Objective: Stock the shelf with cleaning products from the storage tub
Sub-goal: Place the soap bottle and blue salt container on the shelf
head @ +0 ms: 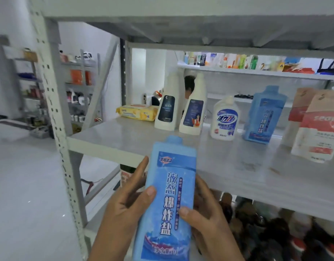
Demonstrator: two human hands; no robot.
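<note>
Nearest the camera, left hand (124, 206) and right hand (207, 221) steady the blue bottle (170, 194) upright, fingers (146, 196) clamped on both sides, before the shelf (228, 162) edge. Farther back stands a matching bottle (264, 115), probably its intended neighbour.

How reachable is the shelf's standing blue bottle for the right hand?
Probably not yet: the right hand and left hand both grip the held blue bottle. The shelf before the standing blue bottle looks open.
</note>
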